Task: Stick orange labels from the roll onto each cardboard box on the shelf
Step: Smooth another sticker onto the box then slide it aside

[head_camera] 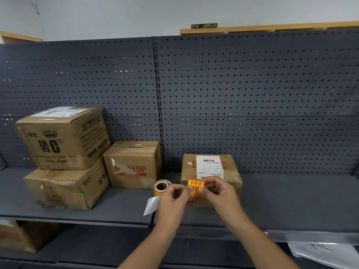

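Note:
An orange label [195,187] with red print is stretched between my two hands, right in front of a small cardboard box [232,171] that carries a white shipping label. My left hand [173,195] pinches the label's left edge. My right hand [218,189] pinches its right edge. The label roll [160,187] stands on the shelf just left of my left hand, and a strip of white backing paper [152,205] hangs from it. Three more cardboard boxes sit to the left: a "MAKEUP" box [134,165], and a big box [62,138] stacked on a dented one [66,188].
The dark grey shelf board [291,200] runs out to the right, backed by a perforated panel [252,94]. Below it, another cardboard box [21,235] sits at the lower left and clear plastic sheets [326,251] lie at the lower right.

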`<state>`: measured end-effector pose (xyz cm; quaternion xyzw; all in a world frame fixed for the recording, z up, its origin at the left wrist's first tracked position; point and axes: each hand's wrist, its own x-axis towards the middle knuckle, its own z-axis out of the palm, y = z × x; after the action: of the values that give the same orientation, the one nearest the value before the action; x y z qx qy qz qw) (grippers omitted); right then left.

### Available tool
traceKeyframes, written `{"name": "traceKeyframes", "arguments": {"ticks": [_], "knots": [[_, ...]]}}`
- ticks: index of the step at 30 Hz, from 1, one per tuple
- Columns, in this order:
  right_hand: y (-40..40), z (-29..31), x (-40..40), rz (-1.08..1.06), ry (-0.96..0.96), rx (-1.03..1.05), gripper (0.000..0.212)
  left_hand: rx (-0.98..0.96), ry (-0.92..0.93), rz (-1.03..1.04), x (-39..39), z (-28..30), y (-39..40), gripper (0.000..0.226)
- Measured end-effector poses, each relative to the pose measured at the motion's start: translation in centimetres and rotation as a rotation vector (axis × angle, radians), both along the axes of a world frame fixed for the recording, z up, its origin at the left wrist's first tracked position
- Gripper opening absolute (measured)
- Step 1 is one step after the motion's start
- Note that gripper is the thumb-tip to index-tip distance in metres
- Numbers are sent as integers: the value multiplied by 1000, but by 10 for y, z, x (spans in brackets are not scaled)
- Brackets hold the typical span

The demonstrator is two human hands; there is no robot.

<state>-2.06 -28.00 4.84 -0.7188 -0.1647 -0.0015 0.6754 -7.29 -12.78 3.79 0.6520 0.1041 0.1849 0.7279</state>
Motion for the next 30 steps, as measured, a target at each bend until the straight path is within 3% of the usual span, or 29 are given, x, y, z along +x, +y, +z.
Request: {"name": "traceKeyframes", "arguments": {"ticks": [4, 9, 13, 19, 23, 27, 30], "knots": [[-27, 2, 5, -12, -30, -13, 23, 165, 50, -77, 15, 2, -14, 15], [-65, 20, 22, -77, -2, 17, 44, 320, 52, -152, 39, 17, -38, 13], [-86, 32, 48, -182, -8, -67, 56, 660, 68, -33, 73, 28, -56, 20], [-95, 38, 82, -253, -34, -198, 64, 876, 198, -3, 114, 40, -77, 33], [-93, 33, 89, -261, -31, -319, 59, 872, 256, -31, 119, 43, -79, 25], [-93, 20, 94, -260, -8, -371, 31, 883, 282, -56, 122, 28, -74, 19], [-92, 14, 98, -274, -31, -404, 27, 965, 274, 0, 120, 25, -77, 22]]}}
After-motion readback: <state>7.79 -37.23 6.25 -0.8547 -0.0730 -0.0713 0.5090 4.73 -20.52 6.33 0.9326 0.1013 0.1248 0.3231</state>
